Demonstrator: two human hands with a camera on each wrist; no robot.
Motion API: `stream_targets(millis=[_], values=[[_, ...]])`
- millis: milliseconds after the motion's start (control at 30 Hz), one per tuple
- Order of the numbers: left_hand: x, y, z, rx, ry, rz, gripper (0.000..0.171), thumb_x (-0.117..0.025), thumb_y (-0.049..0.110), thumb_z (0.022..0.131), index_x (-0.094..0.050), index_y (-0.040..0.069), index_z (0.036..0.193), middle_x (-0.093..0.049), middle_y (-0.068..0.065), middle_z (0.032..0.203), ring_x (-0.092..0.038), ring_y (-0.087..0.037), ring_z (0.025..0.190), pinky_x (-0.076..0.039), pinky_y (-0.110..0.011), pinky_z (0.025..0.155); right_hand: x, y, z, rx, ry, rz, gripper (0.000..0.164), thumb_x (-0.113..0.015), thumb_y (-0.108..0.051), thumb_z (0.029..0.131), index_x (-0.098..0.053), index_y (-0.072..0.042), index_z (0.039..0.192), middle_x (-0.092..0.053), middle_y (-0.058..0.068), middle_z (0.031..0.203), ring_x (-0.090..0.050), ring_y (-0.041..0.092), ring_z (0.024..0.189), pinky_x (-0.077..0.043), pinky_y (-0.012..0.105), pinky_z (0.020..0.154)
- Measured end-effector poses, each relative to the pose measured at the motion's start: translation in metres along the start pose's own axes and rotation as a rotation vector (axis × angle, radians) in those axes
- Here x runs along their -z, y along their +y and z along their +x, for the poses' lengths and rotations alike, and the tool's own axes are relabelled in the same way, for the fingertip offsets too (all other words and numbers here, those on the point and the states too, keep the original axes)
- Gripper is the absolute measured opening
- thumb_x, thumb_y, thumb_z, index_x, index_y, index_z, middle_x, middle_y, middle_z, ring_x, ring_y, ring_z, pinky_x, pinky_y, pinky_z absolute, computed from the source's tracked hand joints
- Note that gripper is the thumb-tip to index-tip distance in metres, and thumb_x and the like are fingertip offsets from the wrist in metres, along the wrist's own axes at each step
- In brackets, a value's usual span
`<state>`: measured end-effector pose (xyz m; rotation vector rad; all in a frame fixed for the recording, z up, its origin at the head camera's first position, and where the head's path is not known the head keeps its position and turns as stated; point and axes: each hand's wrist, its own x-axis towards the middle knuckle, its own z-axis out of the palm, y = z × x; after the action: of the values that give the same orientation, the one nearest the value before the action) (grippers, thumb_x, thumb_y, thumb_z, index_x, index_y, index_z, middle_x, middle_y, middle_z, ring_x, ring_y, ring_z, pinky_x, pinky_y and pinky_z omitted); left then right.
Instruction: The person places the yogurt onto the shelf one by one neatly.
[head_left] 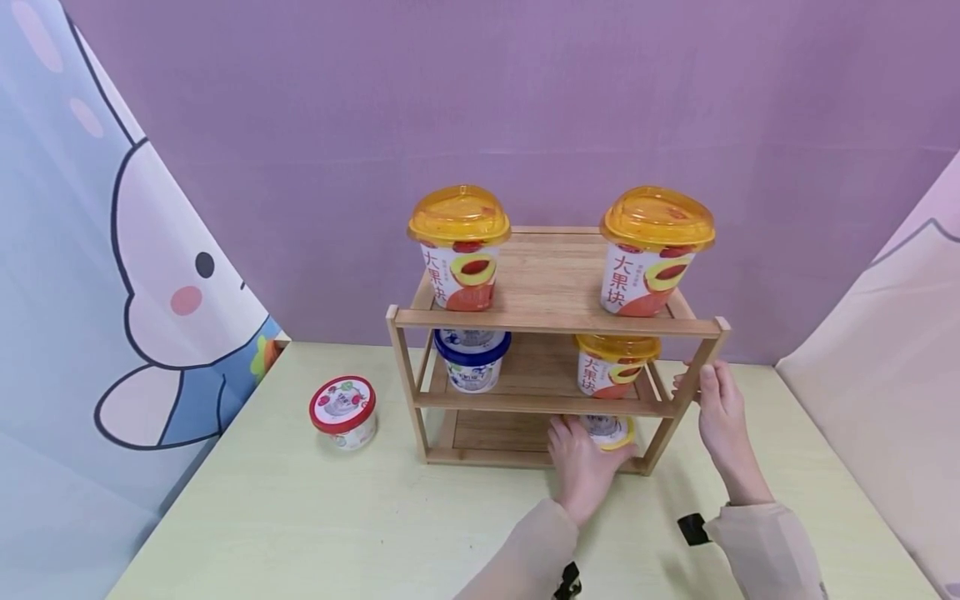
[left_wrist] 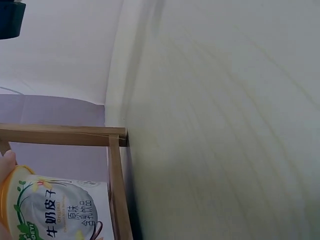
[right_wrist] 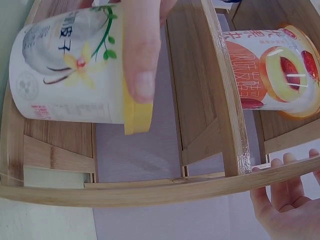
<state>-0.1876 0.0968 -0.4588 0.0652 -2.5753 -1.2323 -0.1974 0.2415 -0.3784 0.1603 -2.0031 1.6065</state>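
Observation:
In the head view my left hand (head_left: 585, 467) holds a white yogurt cup with a yellow lid (head_left: 606, 429) at the right end of the bottom shelf. Its thumb lies across the lid in the right wrist view, where the cup (right_wrist: 70, 70) is tilted onto its side by the camera angle. The left wrist view shows the printed side of this cup (left_wrist: 65, 210) beside a wooden post. My right hand (head_left: 726, 425) grips the right post of the wooden rack (head_left: 555, 321), its fingertips (right_wrist: 260, 197) showing beyond the rail.
Two orange-lidded fruit yogurt cups, left (head_left: 461, 250) and right (head_left: 648, 254), stand on the top shelf. Blue-lidded cups (head_left: 474, 367) and another orange-lidded cup (head_left: 615, 367) are on the middle shelf. A red-lidded cup (head_left: 345, 412) stands on the table left of the rack.

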Motion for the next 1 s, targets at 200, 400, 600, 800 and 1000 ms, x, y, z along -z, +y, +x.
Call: stream_targets(millis=[200, 400, 600, 800, 1000], values=[[-0.005, -0.001, 0.003, -0.004, -0.014, -0.013, 0.106, -0.071, 0.06, 0.056, -0.03, -0.003, 0.13, -0.034, -0.028, 0.126, -0.037, -0.04, 0.115, -0.033, -0.049, 0.093, 0.001, 0.0, -0.001, 0.004, -0.001, 0.007, 0.02, -0.032, -0.016, 0.097, -0.05, -0.024, 0.095, -0.055, -0.007, 0.079, -0.055, 0.001, 0.072, -0.043, 0.01, 0.07], [-0.006, -0.004, 0.004, -0.024, -0.057, -0.023, 0.101, -0.069, 0.058, 0.059, -0.028, -0.001, 0.131, -0.032, -0.028, 0.127, -0.034, -0.04, 0.117, -0.031, -0.049, 0.094, 0.001, 0.002, 0.0, 0.006, 0.0, 0.015, 0.02, -0.032, -0.015, 0.097, -0.05, -0.024, 0.095, -0.055, -0.007, 0.079, -0.056, 0.001, 0.072, -0.043, 0.01, 0.07], [-0.007, -0.008, 0.008, -0.052, -0.093, -0.077, 0.096, -0.07, 0.051, 0.062, -0.025, 0.004, 0.132, -0.032, -0.019, 0.122, -0.033, -0.035, 0.117, -0.03, -0.048, 0.095, 0.001, 0.003, 0.0, 0.002, 0.004, 0.009, 0.021, -0.032, -0.014, 0.097, -0.05, -0.024, 0.096, -0.055, -0.008, 0.077, -0.056, 0.001, 0.072, -0.043, 0.01, 0.069], [-0.007, -0.01, 0.012, -0.082, -0.077, -0.131, 0.097, -0.073, 0.046, 0.063, -0.021, 0.008, 0.135, -0.031, -0.014, 0.122, -0.033, -0.032, 0.115, -0.03, -0.048, 0.094, 0.001, 0.003, 0.001, 0.006, 0.0, 0.001, 0.021, -0.031, -0.014, 0.097, -0.049, -0.025, 0.096, -0.055, -0.008, 0.077, -0.055, 0.001, 0.072, -0.043, 0.01, 0.069], [-0.011, -0.012, 0.015, -0.133, -0.026, -0.117, 0.097, -0.073, 0.047, 0.063, -0.02, 0.01, 0.135, -0.031, -0.011, 0.122, -0.035, -0.03, 0.113, -0.031, -0.047, 0.095, 0.001, 0.002, 0.0, -0.004, -0.006, -0.015, 0.019, -0.031, -0.017, 0.097, -0.05, -0.015, 0.098, -0.055, -0.009, 0.079, -0.055, 0.001, 0.074, -0.043, 0.01, 0.069]])
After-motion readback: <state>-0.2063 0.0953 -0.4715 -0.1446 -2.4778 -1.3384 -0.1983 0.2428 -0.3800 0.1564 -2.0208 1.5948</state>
